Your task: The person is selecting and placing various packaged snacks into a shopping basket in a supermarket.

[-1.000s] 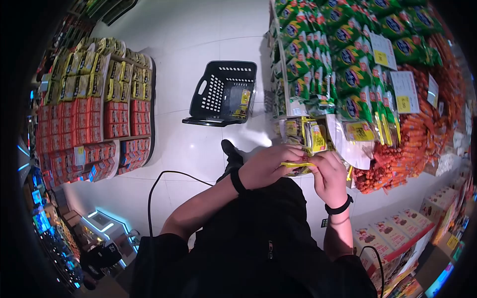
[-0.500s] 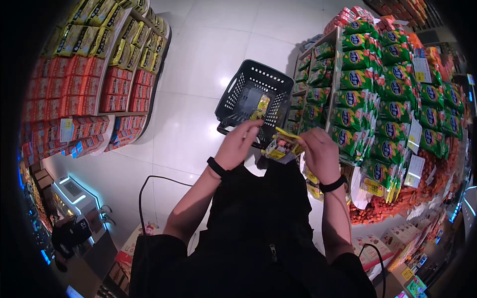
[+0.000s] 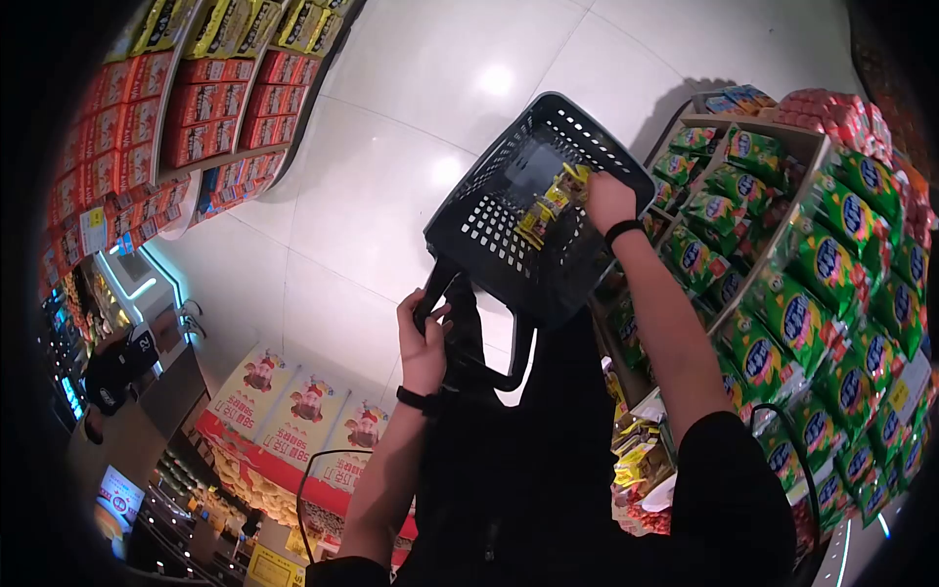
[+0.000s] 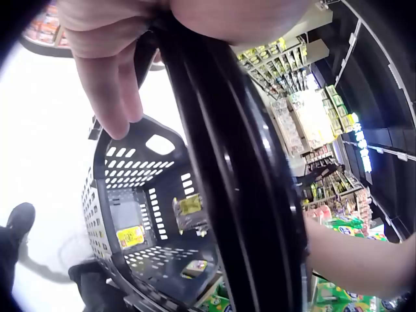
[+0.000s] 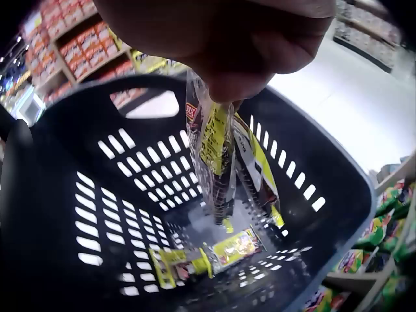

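Note:
My left hand (image 3: 424, 342) grips the black handle (image 4: 234, 169) of a dark plastic shopping basket (image 3: 509, 279), which tilts in front of my legs. My right hand (image 3: 608, 203) reaches inside the basket. In the right wrist view its fingers pinch clear-and-yellow snack packets (image 5: 214, 143), which hang down over the basket floor. Beneath them lie a packet with a bright yellow label (image 5: 234, 250) and another yellow packet (image 5: 179, 265). The fingertips of the right hand are partly in shadow.
Shelves of green packets (image 3: 753, 342) stand close on the right. Red boxes (image 3: 205, 112) fill a shelf at the left. Printed chocolate cartons (image 3: 308, 406) stand at the lower left, and a person in dark clothes (image 3: 117, 367) is beyond them. A cable runs near each arm.
Both hands were on the snack packet beside the shelf; the left then released it. Now the left grips the basket handle, and the right has carried the packet into the basket.

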Tool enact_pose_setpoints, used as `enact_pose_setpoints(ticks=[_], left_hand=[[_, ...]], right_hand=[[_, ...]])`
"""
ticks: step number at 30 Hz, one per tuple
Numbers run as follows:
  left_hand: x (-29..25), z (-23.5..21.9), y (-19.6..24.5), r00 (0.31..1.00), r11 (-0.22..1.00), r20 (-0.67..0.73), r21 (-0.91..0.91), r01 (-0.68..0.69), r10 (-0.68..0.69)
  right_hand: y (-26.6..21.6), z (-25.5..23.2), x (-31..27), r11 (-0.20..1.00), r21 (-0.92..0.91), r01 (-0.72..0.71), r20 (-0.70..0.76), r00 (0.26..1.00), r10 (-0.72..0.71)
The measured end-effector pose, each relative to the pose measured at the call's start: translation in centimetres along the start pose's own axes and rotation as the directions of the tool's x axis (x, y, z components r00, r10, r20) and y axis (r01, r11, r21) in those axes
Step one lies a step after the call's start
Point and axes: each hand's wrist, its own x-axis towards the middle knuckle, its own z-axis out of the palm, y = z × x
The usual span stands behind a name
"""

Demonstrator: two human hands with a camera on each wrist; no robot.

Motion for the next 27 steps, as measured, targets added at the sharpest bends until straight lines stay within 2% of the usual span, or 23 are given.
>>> enact_pose_setpoints(ticks=[1,3,6,9,11,13,14,17,19,21,23,26,27], left_hand=[[-0.2,0.6,0.3,1.000,1.000,0.013,-0.012,-0.028,0.028],[-0.2,0.8,0.9,0.999,0.996,-0.008,0.083,-0.033,0.034],[-0.7,1.5,0.2,0.999,0.992,-0.002,0.123,-0.041,0.042],[-0.9,2.3,0.6,1.000,0.988,-0.014,0.153,-0.024,0.026],[-0.8,2.8,0.6,1.000,0.983,-0.007,0.185,-0.021,0.023],[-0.7,2.7,0.5,1.000,0.981,0.008,0.195,-0.018,0.017],[-0.6,2.6,0.6,1.000,0.980,0.016,0.199,-0.017,0.014],[-0.7,2.3,1.0,1.000,0.988,0.019,0.157,-0.001,-0.002],[-0.4,2.0,1.1,1.000,0.992,0.029,0.127,-0.012,0.008],[-0.1,1.2,0.7,0.999,0.992,0.046,0.125,-0.035,0.030],[0.1,0.7,0.5,0.997,0.993,0.063,0.104,-0.057,0.051],[0.7,-0.4,0.5,0.981,0.964,0.116,0.198,-0.178,0.157],[0.7,-0.7,0.5,0.980,0.976,0.127,0.137,-0.170,0.153]], right_hand=[[2.0,2.9,2.7,0.995,-0.100,-0.005,0.101,0.995,0.015],[3.4,7.1,6.7,0.982,-0.170,0.077,0.263,0.964,-0.030],[6.4,15.4,10.4,0.949,-0.278,0.147,0.308,0.950,-0.057],[6.2,20.2,11.3,0.939,-0.321,0.125,0.363,0.932,0.000],[6.4,24.2,11.5,0.937,-0.348,-0.023,0.420,0.890,0.177],[5.9,26.1,10.8,0.926,-0.346,-0.154,0.470,0.825,0.313],[5.8,26.5,10.0,0.934,-0.348,-0.083,0.556,0.784,0.277],[6.7,31.5,5.9,0.927,-0.142,-0.348,0.476,0.797,0.372],[3.0,26.1,3.7,0.945,-0.316,-0.089,0.633,0.722,0.280],[1.0,22.8,0.8,0.967,-0.255,0.002,0.672,0.720,0.175],[-1.4,17.8,-1.7,0.994,-0.107,-0.007,0.704,0.705,0.081],[-3.6,14.2,-6.0,0.998,-0.037,0.056,0.677,0.735,-0.016],[-4.8,12.1,-7.4,0.998,-0.029,0.051,0.674,0.739,-0.018]])
